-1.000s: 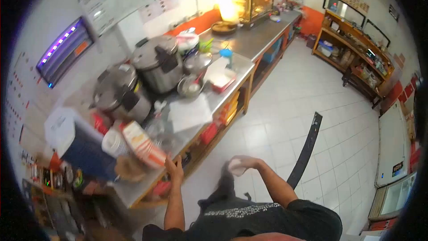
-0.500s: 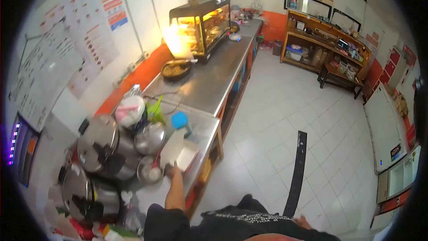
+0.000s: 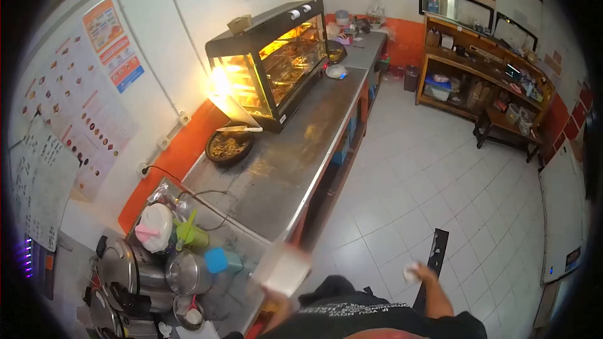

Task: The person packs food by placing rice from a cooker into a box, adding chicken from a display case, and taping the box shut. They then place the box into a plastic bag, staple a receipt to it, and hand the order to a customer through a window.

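Observation:
My left hand [image 3: 275, 299] grips the near edge of a white rectangular container [image 3: 284, 269], smeared by motion, at the counter's front edge. A small white thing [image 3: 411, 272] is in my right hand [image 3: 426, 274], out over the floor; its kind is too small to make out. Left of the container stand a blue-lidded container [image 3: 221, 261], a green jug [image 3: 191, 232] and a small metal pot [image 3: 188, 312] with a pink-handled utensil in it.
Large steel pots [image 3: 125, 270] crowd the near left. Farther along the metal counter [image 3: 282, 176] are a dark bowl of food [image 3: 227, 147] with a knife [image 3: 233, 129] across it, and a lit display warmer [image 3: 270, 66]. A wooden shelf unit [image 3: 465, 69] stands at the back.
My left hand has lifted the white container off the counter and brought it right, toward my body. My right hand has risen into fuller view with the small white thing. The camera view has shifted.

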A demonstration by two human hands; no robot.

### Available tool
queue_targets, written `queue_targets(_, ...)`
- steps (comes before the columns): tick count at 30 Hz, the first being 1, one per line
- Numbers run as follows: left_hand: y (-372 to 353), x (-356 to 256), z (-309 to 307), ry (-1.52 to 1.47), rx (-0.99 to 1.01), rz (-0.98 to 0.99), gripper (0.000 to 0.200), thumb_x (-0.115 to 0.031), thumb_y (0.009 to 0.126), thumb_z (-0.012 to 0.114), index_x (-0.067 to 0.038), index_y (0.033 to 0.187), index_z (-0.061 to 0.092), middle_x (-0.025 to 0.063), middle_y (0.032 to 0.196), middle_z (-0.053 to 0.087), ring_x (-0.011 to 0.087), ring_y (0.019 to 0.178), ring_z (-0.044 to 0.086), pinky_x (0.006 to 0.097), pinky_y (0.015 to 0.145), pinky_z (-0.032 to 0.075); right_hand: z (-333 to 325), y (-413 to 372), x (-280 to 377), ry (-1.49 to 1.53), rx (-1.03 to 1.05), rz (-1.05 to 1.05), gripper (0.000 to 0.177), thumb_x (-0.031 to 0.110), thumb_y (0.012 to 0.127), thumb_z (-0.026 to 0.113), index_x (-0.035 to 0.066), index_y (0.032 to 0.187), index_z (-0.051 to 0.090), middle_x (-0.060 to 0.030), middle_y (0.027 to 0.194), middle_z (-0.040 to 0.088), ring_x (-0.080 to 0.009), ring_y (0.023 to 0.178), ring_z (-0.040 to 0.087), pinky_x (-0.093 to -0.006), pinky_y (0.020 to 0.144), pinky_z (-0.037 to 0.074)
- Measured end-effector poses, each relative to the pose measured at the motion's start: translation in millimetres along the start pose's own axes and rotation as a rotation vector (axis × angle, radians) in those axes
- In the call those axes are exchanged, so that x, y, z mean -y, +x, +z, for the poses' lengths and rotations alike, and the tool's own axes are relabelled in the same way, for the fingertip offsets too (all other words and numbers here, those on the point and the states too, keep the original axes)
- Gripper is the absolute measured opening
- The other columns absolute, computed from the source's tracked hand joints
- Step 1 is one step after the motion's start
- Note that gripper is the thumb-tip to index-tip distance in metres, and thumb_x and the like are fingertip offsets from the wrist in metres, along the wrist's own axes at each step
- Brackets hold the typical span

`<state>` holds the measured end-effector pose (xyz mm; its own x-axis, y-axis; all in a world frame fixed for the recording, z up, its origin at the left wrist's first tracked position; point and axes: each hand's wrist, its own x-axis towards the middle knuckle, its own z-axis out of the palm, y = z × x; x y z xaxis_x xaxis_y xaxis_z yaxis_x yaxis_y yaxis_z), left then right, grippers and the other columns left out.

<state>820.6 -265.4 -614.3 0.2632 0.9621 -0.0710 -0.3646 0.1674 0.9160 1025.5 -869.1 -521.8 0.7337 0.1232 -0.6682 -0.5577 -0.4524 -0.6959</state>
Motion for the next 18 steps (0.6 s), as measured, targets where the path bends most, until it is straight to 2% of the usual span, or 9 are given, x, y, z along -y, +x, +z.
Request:
queue_targets(2, -12.0, 19.7, 106.0, 0.465, 0.011, -0.018, 0.061, -0.047, 0.102, 0.033, 0.001, 0.140, 0.035, 0.0159, 0.135, 0.047, 0.0282, 0.119, 0.049, 0.0389, 0.103, 0.037, -41.8, 62.9, 184.1, -0.421, 0.255, -0.457, 0.047, 0.035, 0.077, 0.077, 0.006, 0.111, 0.062, -0.0080, 0.097, 0.068, -0.0208, 0.087, 0.064, -0.0378, 0.077, 0.053)
queue_targets(4, -18.9, -5.0, 232.0, 0.215, -0.030, -0.139, 0.054, -0.043, 0.103, 0.035, -0.002, 0.137, 0.038, 0.0146, 0.133, 0.048, 0.0269, 0.117, 0.049, 0.0376, 0.102, 0.038, -46.1, 62.6, 356.6, -0.567, 0.333, -0.581, 0.049, 0.034, 0.079, 0.075, 0.006, 0.116, 0.059, -0.0092, 0.103, 0.066, -0.0202, 0.094, 0.063, -0.0362, 0.081, 0.052)
queue_targets(5, -1.3, 18.6, 260.0, 0.687, 0.034, -0.045, 0.051, -0.040, 0.103, 0.036, -0.001, 0.136, 0.038, 0.0147, 0.132, 0.048, 0.0258, 0.117, 0.049, 0.0366, 0.101, 0.039, -41.5, 56.4, 428.5, -0.613, 0.391, -0.664, 0.049, 0.033, 0.079, 0.074, 0.006, 0.117, 0.058, -0.0097, 0.107, 0.065, -0.0206, 0.097, 0.062, -0.0358, 0.083, 0.051)
queue_targets(7, 11.2, 24.5, 361.1, 0.376, 0.103, -0.135, 0.053, -0.041, 0.103, 0.036, -0.001, 0.138, 0.036, 0.0139, 0.133, 0.046, 0.0245, 0.120, 0.046, 0.0350, 0.103, 0.036, -19.4, 59.6, 521.8, -0.539, 0.618, -0.820, 0.051, 0.029, 0.081, 0.072, 0.006, 0.123, 0.055, -0.0111, 0.114, 0.063, -0.0222, 0.104, 0.060, -0.0360, 0.089, 0.049)
queue_targets(9, 10.5, 1.7, 467.9, 0.366, 0.108, -0.166, 0.053, -0.044, 0.103, 0.035, -0.004, 0.139, 0.034, 0.0121, 0.132, 0.046, 0.0236, 0.121, 0.045, 0.0344, 0.104, 0.034, 8.8, 88.2, 574.9, -0.480, 0.850, -1.008, 0.054, 0.024, 0.084, 0.067, 0.006, 0.131, 0.048, -0.0138, 0.123, 0.058, -0.0241, 0.112, 0.056, -0.0375, 0.095, 0.046)
queue_targets(11, 23.1, 31.1, 543.6, 0.209, 0.179, -0.144, 0.046, -0.044, 0.103, 0.035, -0.010, 0.135, 0.035, 0.0100, 0.130, 0.046, 0.0220, 0.117, 0.047, 0.0351, 0.102, 0.038, 35.5, 125.7, 605.1, -0.610, 0.825, -1.116, 0.054, 0.020, 0.083, 0.066, 0.004, 0.131, 0.046, -0.0190, 0.118, 0.061, -0.0312, 0.108, 0.060, -0.0404, 0.093, 0.047)
queue_targets(13, 15.6, 13.5, 629.3, 0.070, 0.225, -0.269, 0.053, -0.043, 0.102, 0.039, -0.004, 0.138, 0.033, 0.0124, 0.130, 0.043, 0.0255, 0.122, 0.043, 0.0359, 0.104, 0.037, 55.9, 192.1, 618.8, -0.797, 0.517, -1.003, 0.057, 0.020, 0.080, 0.067, 0.000, 0.128, 0.045, -0.0260, 0.110, 0.063, -0.0393, 0.102, 0.062, -0.0439, 0.089, 0.048)
queue_targets(15, 34.2, 70.0, 678.5, -0.033, 0.402, -0.365, 0.049, -0.040, 0.103, 0.035, -0.005, 0.136, 0.036, 0.0109, 0.131, 0.043, 0.0246, 0.121, 0.044, 0.0360, 0.105, 0.037, 53.2, 260.5, 631.7, -0.782, 0.440, -0.901, 0.058, 0.019, 0.078, 0.067, -0.002, 0.127, 0.045, -0.0286, 0.105, 0.064, -0.0414, 0.100, 0.062, -0.0456, 0.088, 0.048)
queue_targets(18, 64.9, 192.4, 734.9, 0.190, 0.374, -0.373, 0.057, -0.049, 0.103, 0.023, -0.005, 0.128, 0.049, 0.0125, 0.124, 0.056, 0.0251, 0.113, 0.055, 0.0403, 0.099, 0.045, 32.1, 335.4, 649.2, -0.658, 0.321, -0.827, 0.060, 0.019, 0.076, 0.068, -0.001, 0.128, 0.045, -0.0301, 0.108, 0.061, -0.0450, 0.101, 0.060, -0.0473, 0.089, 0.047)
